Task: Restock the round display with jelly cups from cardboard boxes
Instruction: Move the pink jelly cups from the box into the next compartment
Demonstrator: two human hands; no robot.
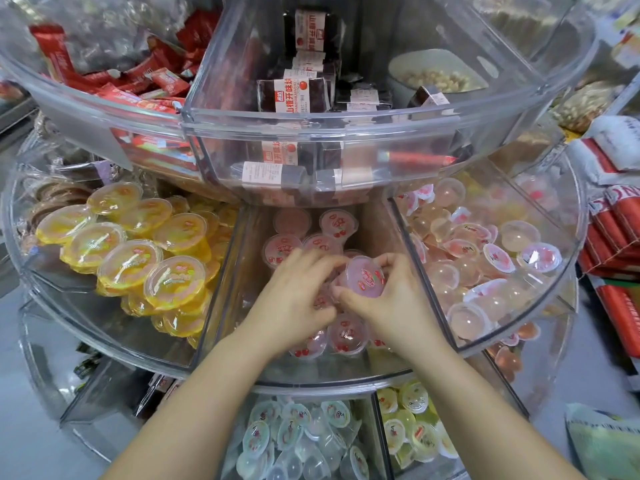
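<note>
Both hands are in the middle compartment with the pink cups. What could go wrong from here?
1. The right hand pinches a tilted pink jelly cup by its edges only; it might slip.
2. The left hand rests on loosely piled pink cups; pressing could shift them.
3. The upper tier overhangs the compartment's back, so lifting the hands could knock it.

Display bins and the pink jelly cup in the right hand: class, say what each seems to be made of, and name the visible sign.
Display bins: most likely clear rigid plastic such as acrylic, glossy; the goods show through the walls, and the rims catch highlights.

Pink jelly cup, held by the right hand: thin clear plastic with a printed film lid, apparently; the pink filling shows through.
</note>
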